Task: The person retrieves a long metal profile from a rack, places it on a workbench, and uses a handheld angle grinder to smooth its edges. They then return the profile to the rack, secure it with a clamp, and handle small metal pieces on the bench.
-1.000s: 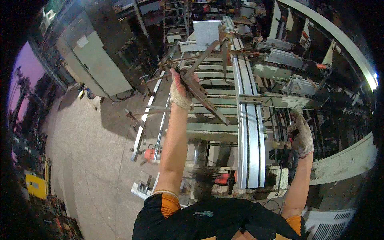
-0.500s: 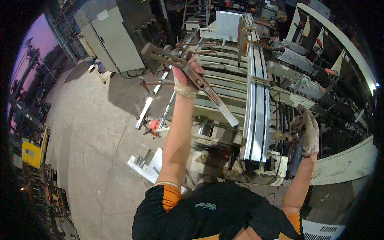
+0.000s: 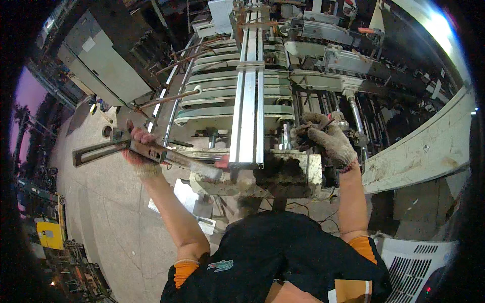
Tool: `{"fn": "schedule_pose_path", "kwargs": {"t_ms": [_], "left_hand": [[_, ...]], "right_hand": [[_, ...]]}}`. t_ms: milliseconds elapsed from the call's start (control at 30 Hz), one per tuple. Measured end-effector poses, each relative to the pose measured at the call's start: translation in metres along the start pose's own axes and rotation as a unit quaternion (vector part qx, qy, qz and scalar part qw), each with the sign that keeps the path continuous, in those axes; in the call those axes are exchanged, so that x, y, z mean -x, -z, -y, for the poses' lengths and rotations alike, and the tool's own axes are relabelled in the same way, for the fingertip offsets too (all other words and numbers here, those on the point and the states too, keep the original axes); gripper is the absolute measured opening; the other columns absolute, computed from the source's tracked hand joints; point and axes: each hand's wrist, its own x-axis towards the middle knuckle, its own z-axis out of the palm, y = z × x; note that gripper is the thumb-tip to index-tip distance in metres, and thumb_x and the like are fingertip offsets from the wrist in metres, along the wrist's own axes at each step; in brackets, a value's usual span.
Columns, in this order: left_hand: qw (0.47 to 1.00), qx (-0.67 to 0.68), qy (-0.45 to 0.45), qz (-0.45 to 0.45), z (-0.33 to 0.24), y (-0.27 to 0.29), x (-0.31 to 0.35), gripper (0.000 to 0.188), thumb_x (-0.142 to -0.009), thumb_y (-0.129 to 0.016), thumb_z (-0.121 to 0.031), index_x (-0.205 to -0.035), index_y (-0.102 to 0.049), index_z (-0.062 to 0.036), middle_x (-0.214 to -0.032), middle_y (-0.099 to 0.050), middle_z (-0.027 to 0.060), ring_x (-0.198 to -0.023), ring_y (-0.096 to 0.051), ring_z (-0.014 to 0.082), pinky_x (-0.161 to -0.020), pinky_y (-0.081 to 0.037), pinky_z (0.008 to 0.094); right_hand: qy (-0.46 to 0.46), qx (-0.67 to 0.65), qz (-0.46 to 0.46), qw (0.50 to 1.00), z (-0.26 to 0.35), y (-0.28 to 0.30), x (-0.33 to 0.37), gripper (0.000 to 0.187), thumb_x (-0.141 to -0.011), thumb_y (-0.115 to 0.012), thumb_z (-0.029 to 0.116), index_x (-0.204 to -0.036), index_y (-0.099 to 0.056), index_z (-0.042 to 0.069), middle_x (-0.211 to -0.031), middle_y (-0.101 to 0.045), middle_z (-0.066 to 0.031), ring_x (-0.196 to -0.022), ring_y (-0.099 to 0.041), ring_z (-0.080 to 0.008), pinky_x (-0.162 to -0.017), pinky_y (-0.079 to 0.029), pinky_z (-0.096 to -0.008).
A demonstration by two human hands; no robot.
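My left hand [image 3: 144, 151], in a pale work glove with bare fingertips, is closed around a long, worn metal bar [image 3: 177, 160]. An open slot runs through the bar's left end, and its plain end points right, toward the machine's front. My right hand [image 3: 333, 144], in a soiled knitted glove, is at the machine's front right. Its fingers are curled at dark metal parts; what they hold is hidden. Between my hands, a grooved aluminium rail [image 3: 247, 111] runs away from me over pale crosswise slats [image 3: 207, 113].
A curved pale machine frame [image 3: 404, 164] bounds the right side. At far left stand a grey cabinet [image 3: 103, 60] and a yellow box [image 3: 50, 235]. White metal pieces [image 3: 186, 196] lie on the floor below my left hand. A white vented panel [image 3: 414, 262] is at lower right.
My view has turned, shifting the machine left in the picture. My left hand has swung the bar left and lower, and it now lies flatter. My right hand remains by the machine's right side.
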Motion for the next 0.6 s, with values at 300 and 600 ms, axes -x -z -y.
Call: {"fn": "schedule_pose_path", "kwargs": {"t_ms": [300, 600], "left_hand": [[0.996, 0.033, -0.055, -0.057, -0.016, 0.000, 0.093, 0.037, -0.097, -0.059, -0.034, -0.110, -0.055, 0.0003, -0.093, -0.059, 0.0062, -0.089, -0.061, 0.0215, -0.084, -0.052, 0.0388], [0.981, -0.071, -0.100, -0.153, -0.038, 0.038, 0.146, 0.047, -0.093, -0.061, -0.048, -0.106, -0.062, -0.0025, -0.093, -0.068, 0.0112, -0.082, -0.067, 0.0267, -0.078, -0.056, 0.0393]], "right_hand": [[0.049, -0.016, 0.055, 0.997, -0.014, -0.005, -0.015, 0.032, -0.097, -0.061, 0.005, -0.128, -0.056, 0.006, -0.113, -0.069, -0.0113, -0.100, -0.068, -0.0198, -0.087, -0.056, -0.0344], [0.040, -0.095, 0.076, 0.992, -0.008, -0.032, -0.036, 0.046, -0.091, -0.065, -0.003, -0.135, -0.053, 0.005, -0.118, -0.067, -0.0153, -0.108, -0.067, -0.0270, -0.091, -0.059, -0.0434]]}}
